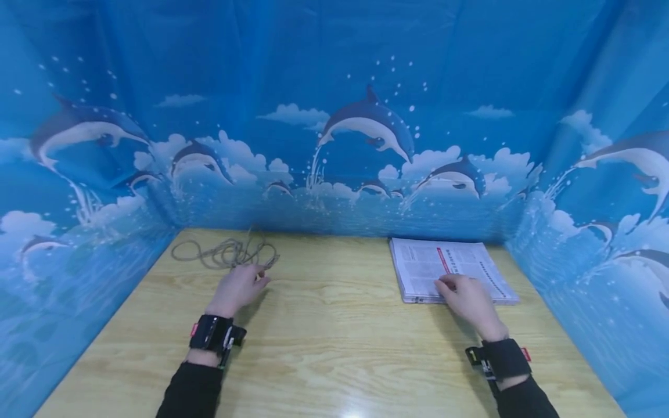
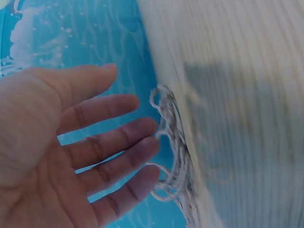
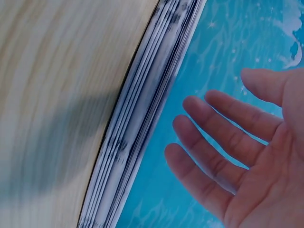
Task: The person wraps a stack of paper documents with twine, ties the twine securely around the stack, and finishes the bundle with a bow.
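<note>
A loose tangle of beige rope (image 1: pixel 230 253) lies at the back left of the wooden table. Just in front of it is my left hand (image 1: pixel 239 288), its fingers apart and relaxed in the left wrist view, with nothing in the palm. At the back right sits a flat stack of folded newspapers (image 1: pixel 418 264), printed side up. Over the near edge of that stack hovers my right hand (image 1: pixel 468 302). In the right wrist view its fingers (image 3: pixel 209 161) are loosely extended and hold nothing, with the stack's layered edge (image 3: pixel 137 114) beside them.
The wood-grain table (image 1: pixel 334 342) runs between the two hands. Blue sheeting (image 1: pixel 334 116) printed with dolphins and clouds rises along the back, left and right edges. A black band with a small device (image 1: pixel 216 334) is strapped round each wrist.
</note>
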A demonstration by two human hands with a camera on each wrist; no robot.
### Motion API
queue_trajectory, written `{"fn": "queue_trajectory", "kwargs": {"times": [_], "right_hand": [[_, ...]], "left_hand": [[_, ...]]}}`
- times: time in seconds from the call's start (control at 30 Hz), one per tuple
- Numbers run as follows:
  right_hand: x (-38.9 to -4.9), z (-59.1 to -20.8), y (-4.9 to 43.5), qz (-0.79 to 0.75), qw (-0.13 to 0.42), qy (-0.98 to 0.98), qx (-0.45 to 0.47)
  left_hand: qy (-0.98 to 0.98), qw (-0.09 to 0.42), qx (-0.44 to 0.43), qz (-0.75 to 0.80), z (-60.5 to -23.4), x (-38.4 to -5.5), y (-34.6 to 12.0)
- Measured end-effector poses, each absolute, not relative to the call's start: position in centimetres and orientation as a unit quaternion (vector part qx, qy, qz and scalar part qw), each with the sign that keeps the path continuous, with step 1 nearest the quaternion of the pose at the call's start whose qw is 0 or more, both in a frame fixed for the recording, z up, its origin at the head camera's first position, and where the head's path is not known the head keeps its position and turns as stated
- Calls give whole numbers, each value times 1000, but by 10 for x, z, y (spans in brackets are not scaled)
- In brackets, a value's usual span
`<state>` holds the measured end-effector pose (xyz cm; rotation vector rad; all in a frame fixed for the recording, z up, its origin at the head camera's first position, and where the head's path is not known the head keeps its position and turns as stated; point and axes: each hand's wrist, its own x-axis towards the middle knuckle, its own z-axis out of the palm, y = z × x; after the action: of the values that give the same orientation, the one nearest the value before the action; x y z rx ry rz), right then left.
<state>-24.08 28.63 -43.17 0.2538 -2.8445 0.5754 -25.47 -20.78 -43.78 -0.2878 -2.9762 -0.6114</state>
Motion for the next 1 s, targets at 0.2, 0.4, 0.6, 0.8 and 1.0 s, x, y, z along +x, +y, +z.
{"fn": "queue_trajectory", "kwargs": {"times": [0.2,0.4,0.6,0.8,1.0], "right_hand": [[-243,-434,266,205,110,-967,105],[-248,-431,242,220,109,-960,134],[-249,-428,215,228,99,-956,159],[-248,-428,187,227,89,-952,183],[-244,-433,170,212,71,-955,193]], "left_hand": [[-975,66,-99,-185,-445,-261,-220],[-978,66,-102,-170,-446,-264,-227],[-979,80,-130,-136,-448,-272,-230],[-980,87,-140,-108,-454,-280,-230],[-983,67,-131,-109,-456,-281,-230]]}}
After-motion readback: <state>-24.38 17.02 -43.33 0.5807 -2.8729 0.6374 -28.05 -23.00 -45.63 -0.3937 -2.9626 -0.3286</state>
